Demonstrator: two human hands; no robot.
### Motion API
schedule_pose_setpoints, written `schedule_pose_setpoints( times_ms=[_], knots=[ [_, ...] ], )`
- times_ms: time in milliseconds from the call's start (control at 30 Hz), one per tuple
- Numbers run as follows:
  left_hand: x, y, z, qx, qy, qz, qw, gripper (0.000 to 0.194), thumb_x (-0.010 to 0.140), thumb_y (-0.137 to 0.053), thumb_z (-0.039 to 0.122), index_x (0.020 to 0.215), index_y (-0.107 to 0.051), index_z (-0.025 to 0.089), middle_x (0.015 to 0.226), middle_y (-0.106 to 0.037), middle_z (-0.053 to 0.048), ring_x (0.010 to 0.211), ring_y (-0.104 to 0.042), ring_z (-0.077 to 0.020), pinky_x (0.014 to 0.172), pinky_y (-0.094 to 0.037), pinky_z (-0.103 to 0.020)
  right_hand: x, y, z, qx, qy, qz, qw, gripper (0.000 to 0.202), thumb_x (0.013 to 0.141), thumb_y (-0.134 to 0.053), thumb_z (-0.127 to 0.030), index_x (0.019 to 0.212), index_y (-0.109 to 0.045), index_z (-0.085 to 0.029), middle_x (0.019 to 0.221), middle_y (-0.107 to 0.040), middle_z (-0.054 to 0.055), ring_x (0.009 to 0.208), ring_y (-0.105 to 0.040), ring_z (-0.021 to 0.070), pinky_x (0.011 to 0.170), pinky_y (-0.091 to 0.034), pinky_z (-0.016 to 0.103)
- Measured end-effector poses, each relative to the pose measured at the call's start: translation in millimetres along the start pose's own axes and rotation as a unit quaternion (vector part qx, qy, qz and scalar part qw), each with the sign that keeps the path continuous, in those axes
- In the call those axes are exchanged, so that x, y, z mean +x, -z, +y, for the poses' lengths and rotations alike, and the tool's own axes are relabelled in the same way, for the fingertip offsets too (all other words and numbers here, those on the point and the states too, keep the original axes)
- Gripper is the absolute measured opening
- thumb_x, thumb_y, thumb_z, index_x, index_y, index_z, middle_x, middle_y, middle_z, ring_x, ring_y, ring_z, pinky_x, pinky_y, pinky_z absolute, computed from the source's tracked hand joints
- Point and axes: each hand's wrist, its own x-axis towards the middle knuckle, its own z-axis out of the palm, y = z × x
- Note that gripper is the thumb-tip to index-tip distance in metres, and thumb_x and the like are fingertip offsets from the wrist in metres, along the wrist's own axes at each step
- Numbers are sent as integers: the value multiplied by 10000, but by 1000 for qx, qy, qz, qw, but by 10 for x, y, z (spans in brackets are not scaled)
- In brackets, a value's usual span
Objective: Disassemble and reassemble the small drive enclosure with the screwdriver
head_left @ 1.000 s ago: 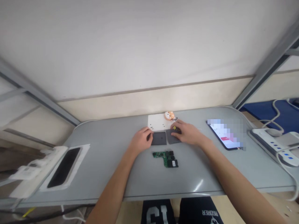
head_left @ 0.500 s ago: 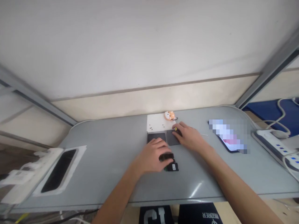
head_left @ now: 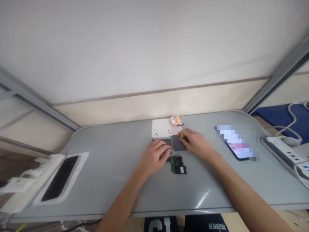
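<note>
My left hand (head_left: pixel 152 158) lies over the near part of a dark flat panel (head_left: pixel 167 141), its fingers bent and the thumb apart from them. Just right of that thumb, a green circuit board with black parts and a white label (head_left: pixel 179 166) rests on the table. In my right hand (head_left: pixel 195 141) is a thin screwdriver (head_left: pixel 209 138); its yellow end (head_left: pixel 182 135) shows between thumb and fingers, and its shaft sticks out to the right. Beneath these fingertips sits a second dark square panel (head_left: pixel 178 145).
Several tiny dark screws (head_left: pixel 155 133) lie on a white sheet (head_left: pixel 161 124) behind the panels, beside an orange animal-faced case (head_left: pixel 175 120). A lit phone (head_left: pixel 234 143) lies right, near a power strip (head_left: pixel 285 149). Another dark phone-like slab (head_left: pixel 60 178) is at left.
My left hand has drawn back to the left off the circuit board, onto the left panel. More of the board now shows. My right hand stays nearly still with the screwdriver.
</note>
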Motion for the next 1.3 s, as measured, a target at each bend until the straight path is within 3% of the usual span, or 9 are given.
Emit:
schedule_pose_setpoints(
  times_ms=[67, 133, 233, 333, 667, 1033, 1167, 1300],
  knots=[
    [-8, 84, -126, 22, 50, 41, 998, 203, 1040, -492, 243, 1060, -693, 218, 1037, -709, -45, 992, -636, -185, 939, -490, -355, 0, 3, 0, 4, 0, 2, 1000, 202, 1035, -451, -307, 1069, -639, -244, 1009, -679, 54, 767, -630, 193, 684, -384, 311],
    [-24, 158, -256, 49, 109, 48, 992, 213, 1032, -492, 273, 1050, -697, 217, 971, -703, -45, 931, -646, -195, 861, -506, -344, 1, 11, 3, 8, -5, -4, 1000, 205, 1034, -450, -320, 1071, -640, -252, 1023, -684, 49, 760, -631, 190, 680, -388, 309],
    [-55, 222, -391, 51, 197, -7, 979, 260, 1012, -516, 330, 1200, -667, 231, 849, -683, -22, 807, -644, -196, 746, -502, -325, 1, 29, 11, 22, -8, -24, 999, 201, 1031, -452, -322, 1050, -642, -259, 978, -693, 31, 707, -618, 173, 676, -389, 304],
    [-74, 230, -430, 20, 241, -45, 969, 347, 1021, -486, 357, 1331, -601, 252, 768, -652, 4, 728, -626, -186, 705, -487, -312, -4, 41, 18, 27, -4, -37, 999, 216, 1033, -441, -325, 1030, -647, -262, 938, -699, 24, 676, -606, 167, 665, -387, 303],
    [-77, 160, -446, 0, 262, -45, 964, 352, 1011, -465, 352, 1336, -532, 234, 757, -635, 13, 685, -609, -176, 671, -458, -295, 15, 47, 53, 69, 10, -18, 997, 204, 1027, -444, -299, 998, -641, -252, 917, -702, 32, 788, -627, 190, 749, -428, 314],
    [-80, 119, -463, 6, 257, -32, 966, 320, 1010, -456, 317, 1304, -550, 232, 800, -665, -1, 736, -637, -186, 702, -471, -300, -9, 56, 54, 95, -16, -26, 995, 162, 993, -462, -266, 1011, -622, -264, 1037, -713, 15, 711, -679, 161, 673, -424, 297],
    [-84, 128, -470, -12, 249, -35, 968, 322, 1020, -451, 329, 1306, -562, 236, 852, -682, -13, 778, -644, -186, 741, -485, -307, -6, 6, 79, 66, -13, 24, 997, 182, 959, -480, -235, 1028, -647, -261, 1069, -682, 36, 681, -653, 154, 622, -417, 289],
    [-93, 141, -480, -25, 249, -44, 967, 333, 1033, -434, 345, 1319, -568, 240, 874, -690, -17, 767, -641, -181, 743, -495, -308, -15, -12, 114, 28, -16, 125, 992, 279, 891, -498, -164, 1074, -685, -261, 1170, -655, 56, 652, -622, 136, 607, -422, 287]
  ],
)
